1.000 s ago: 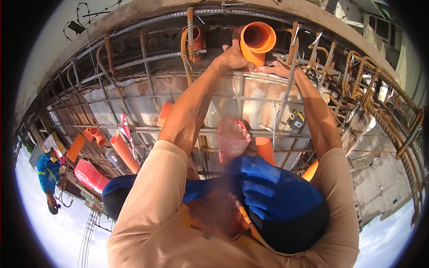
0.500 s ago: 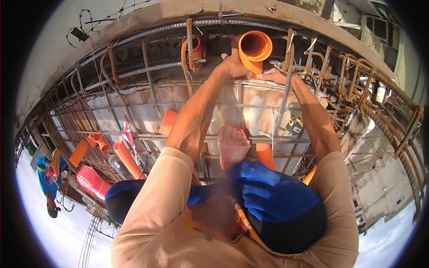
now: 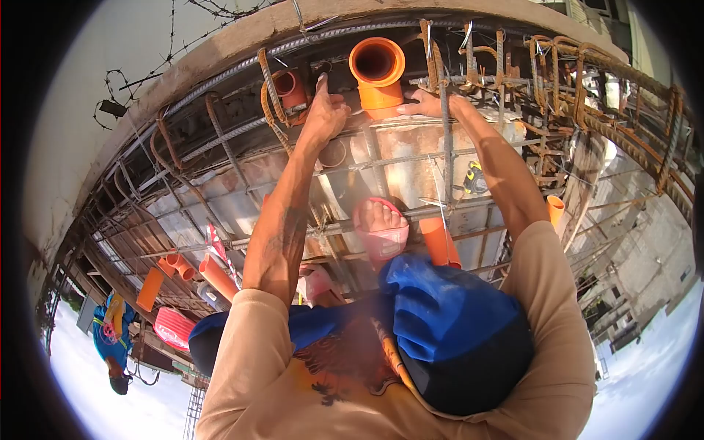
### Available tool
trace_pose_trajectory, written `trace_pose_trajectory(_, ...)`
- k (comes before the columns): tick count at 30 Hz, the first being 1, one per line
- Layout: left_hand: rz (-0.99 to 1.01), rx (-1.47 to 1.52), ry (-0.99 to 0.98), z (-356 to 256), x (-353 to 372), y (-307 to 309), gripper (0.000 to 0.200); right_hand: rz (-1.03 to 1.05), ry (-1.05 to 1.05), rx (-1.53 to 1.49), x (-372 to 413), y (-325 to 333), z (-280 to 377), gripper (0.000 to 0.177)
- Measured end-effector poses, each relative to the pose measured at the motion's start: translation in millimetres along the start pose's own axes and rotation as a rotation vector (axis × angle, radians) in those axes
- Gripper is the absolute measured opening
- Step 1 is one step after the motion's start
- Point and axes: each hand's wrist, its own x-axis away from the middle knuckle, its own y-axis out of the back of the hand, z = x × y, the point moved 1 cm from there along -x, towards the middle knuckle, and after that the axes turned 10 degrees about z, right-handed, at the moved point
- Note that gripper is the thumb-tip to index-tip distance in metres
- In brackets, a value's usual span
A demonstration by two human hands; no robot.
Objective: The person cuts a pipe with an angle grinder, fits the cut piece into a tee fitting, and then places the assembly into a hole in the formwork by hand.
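An orange PVC pipe fitting point(image 3: 380, 103) stands upright in a gap among the rebar at the top of the view, its wide round mouth facing me. To its left, apart from it, my left hand point(image 3: 328, 110) is open, with a finger stretched toward the wall beam and nothing held. My right hand point(image 3: 424, 104) reaches in from the right, fingers extended against or very close to the base of the fitting; contact is hard to make out. A second, darker orange pipe point(image 3: 290, 88) sits left of my left hand, partly behind rusty bent bars.
A rebar grid point(image 3: 447, 147) crosses in front of metal sheets. A tape measure point(image 3: 475, 178) rests at the right. Loose orange pipe pieces point(image 3: 218, 274) lie lower left. Barbed wire point(image 3: 114, 107) hangs upper left, and another person point(image 3: 114, 330) is at far left.
My left hand has let go of the fitting and moved left of it. My right hand stays near its base. The view has shifted, so the fitting appears farther left and higher.
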Motion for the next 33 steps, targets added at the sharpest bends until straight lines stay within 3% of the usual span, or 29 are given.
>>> trace_pose_trajectory(4, 0.144, -0.266, 0.158, -32.0, 1.0, -9.0, 0.116, -0.067, 0.009, 0.035, -18.9, -8.5, -15.4, 0.097)
trace_pose_trajectory(7, 0.124, -0.415, 0.012, -13.3, -21.8, -19.3, 0.125, 0.039, 0.061, 0.026, -26.2, -4.5, -15.8, 0.088)
trace_pose_trajectory(8, 0.174, -0.398, 0.043, -17.9, -22.4, -20.0, 0.129, -0.045, 0.049, 0.048, -27.3, -8.3, -13.3, 0.081)
trace_pose_trajectory(12, 0.160, -0.298, -0.026, -0.3, -35.0, -24.1, 0.131, -0.024, 0.044, 0.051, -18.3, -6.7, -6.4, 0.079)
trace_pose_trajectory(15, 0.175, -0.237, 0.050, -3.2, -32.6, -24.9, 0.101, -0.022, 0.066, 0.032, -21.7, -8.1, -10.0, 0.074)
trace_pose_trajectory(18, 0.128, -0.247, 0.034, -4.1, -30.0, -26.3, 0.103, 0.055, 0.092, 0.032, -25.3, -5.3, -11.9, 0.069)
trace_pose_trajectory(21, 0.139, -0.319, -0.011, -1.6, -32.4, -23.5, 0.130, 0.055, 0.100, -0.007, -16.8, -5.6, -6.9, 0.067)
trace_pose_trajectory(33, 0.173, -0.259, -0.002, 1.2, -36.1, -25.5, 0.131, 0.028, 0.066, -0.002, -28.8, -7.3, -19.8, 0.070)
